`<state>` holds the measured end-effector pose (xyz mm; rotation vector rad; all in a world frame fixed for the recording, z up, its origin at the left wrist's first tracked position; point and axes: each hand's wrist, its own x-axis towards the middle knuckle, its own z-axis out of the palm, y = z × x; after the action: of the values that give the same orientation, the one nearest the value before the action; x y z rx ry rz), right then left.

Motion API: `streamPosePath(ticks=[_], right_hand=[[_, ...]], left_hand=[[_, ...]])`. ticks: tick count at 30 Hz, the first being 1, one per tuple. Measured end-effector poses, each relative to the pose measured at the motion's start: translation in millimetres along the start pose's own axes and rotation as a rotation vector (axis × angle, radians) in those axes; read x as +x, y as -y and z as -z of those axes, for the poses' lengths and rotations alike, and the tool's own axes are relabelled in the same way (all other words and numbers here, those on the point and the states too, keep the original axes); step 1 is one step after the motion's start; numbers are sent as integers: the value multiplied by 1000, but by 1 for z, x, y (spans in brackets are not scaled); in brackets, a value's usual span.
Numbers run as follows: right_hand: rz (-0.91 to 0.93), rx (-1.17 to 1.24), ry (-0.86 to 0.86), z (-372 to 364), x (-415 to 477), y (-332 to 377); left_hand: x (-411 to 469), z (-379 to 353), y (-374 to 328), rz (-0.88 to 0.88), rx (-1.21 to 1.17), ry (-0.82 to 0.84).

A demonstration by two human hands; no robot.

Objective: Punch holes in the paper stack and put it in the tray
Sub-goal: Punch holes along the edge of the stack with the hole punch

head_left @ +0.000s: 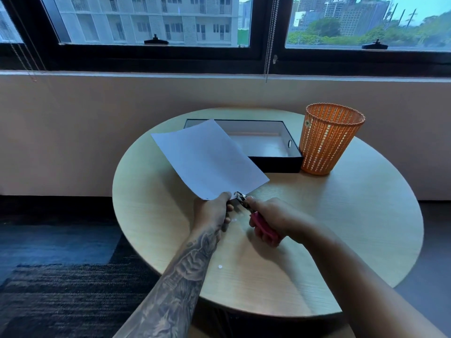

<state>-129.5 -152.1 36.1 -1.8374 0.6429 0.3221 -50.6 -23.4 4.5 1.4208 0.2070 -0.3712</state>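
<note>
Paper stack (207, 159) held up off the round wooden surface (341, 215), tilted, far corner overlapping the view of the tray (280, 163) behind it. Left hand (213, 212) pinches the stack's near edge close to the corner, fingers closed on the paper, thumb on top. Right hand (273, 222) wrapped around the pink handles of the hole punch (253, 215), fingers closed on it. Punch's metal head sits at the stack's near edge, just beside the left thumb; can't tell if it's biting the paper or only touching. Tray = black box w/ pale inside, on the surface toward the window side, nothing visible in the exposed part. Orange mesh basket (329, 140) upright, touching or just beside the tray's right end. Few small white paper dots (220, 266) on the surface, under and near the hands. Left forearm tattooed.
</note>
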Motion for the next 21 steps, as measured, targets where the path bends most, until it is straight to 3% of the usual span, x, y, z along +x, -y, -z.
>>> streamPosePath(ticks=[6, 21], right_hand=[[-47, -1, 40, 3, 9, -3], [-71, -34, 54, 2, 10, 1]], left_hand=[[5, 1, 0, 48, 63, 2], [-5, 0, -2, -60, 139, 17]])
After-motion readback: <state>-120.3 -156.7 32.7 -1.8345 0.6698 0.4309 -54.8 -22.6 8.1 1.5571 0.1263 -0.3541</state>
